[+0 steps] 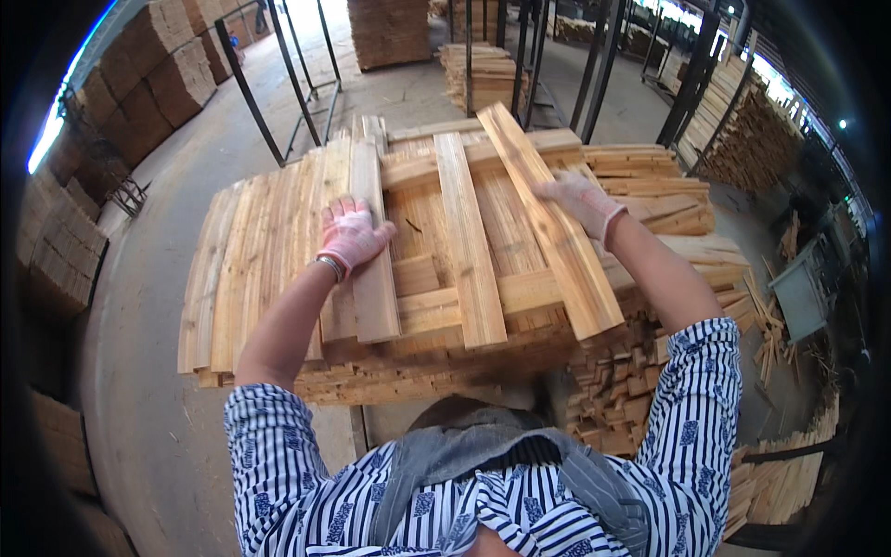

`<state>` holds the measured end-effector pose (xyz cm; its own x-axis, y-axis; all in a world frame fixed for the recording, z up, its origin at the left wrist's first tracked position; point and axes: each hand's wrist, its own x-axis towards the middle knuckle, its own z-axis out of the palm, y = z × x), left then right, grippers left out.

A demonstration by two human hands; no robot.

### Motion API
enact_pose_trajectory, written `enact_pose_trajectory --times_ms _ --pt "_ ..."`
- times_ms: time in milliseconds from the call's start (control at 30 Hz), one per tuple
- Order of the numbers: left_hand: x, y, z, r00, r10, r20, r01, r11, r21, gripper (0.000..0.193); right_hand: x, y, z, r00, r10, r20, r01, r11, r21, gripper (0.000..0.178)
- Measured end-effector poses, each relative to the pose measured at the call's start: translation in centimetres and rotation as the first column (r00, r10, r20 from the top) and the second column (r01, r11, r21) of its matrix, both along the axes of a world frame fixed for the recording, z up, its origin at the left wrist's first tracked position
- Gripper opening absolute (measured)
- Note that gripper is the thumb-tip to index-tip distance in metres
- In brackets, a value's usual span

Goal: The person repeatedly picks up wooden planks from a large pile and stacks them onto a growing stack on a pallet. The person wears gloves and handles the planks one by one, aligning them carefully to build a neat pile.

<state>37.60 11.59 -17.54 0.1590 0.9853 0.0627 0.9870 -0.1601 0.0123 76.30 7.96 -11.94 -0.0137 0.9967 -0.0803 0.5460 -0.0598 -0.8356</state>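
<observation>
Pressing flat on the top layer of a wood stack, the left hand (351,234) in its pinkish work glove lies palm down with fingers spread over the left plank (373,269), gripping nothing, which seems meant to steady that board rather than lift it. The right hand (583,200), gloved the same way, rests on the far part of the right plank (555,227), fingers extended along its face and perhaps curling over the outer edge, though the glove hides how far they wrap. That board lies askew, its far end angled toward the middle plank (469,251), so the hand sits where a push would swing it parallel. All three run lengthwise, spaced apart across the cross slats (436,302) beneath, so each layer crosses the one below. They top the stacked pile (427,371) directly before the person, with loose thin strips (251,269) fanned beside the left hand and a rougher heap of offcuts (640,176) beyond the right one. Further bundles (478,74) stand on the concrete floor (139,399).
</observation>
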Motion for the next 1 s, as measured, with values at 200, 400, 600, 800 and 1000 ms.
enact_pose_trajectory --times_ms 200,400,600,800,1000 --pt "-0.5 0.1 -1.1 0.992 -0.127 0.016 0.122 0.978 0.171 0.062 -8.6 -0.1 -4.0 0.852 -0.040 -0.523 -0.051 0.986 -0.158 0.047" --pt "-2.1 -0.1 -1.5 0.866 0.009 0.500 -0.091 0.986 0.139 0.057 -12.9 -0.1 -3.9 0.713 -0.041 -0.700 -0.197 0.946 -0.257 0.054" --pt "-2.6 -0.2 -1.3 0.604 0.057 0.795 -0.230 0.967 0.105 0.049 -18.1 1.1 -3.5 0.709 0.026 -0.705 -0.210 0.962 -0.175 0.051" --pt "-3.5 1.7 -3.6 0.315 0.034 0.949 -0.252 0.967 0.048 0.044 -22.4 2.0 -4.3 0.906 0.010 -0.422 -0.113 0.969 -0.220 0.050" --pt "-4.1 0.1 -2.7 0.208 -0.068 0.976 -0.261 0.958 0.122 0.043 -27.4 2.8 -0.9 0.871 0.113 0.477 -0.075 0.992 -0.099 0.095"
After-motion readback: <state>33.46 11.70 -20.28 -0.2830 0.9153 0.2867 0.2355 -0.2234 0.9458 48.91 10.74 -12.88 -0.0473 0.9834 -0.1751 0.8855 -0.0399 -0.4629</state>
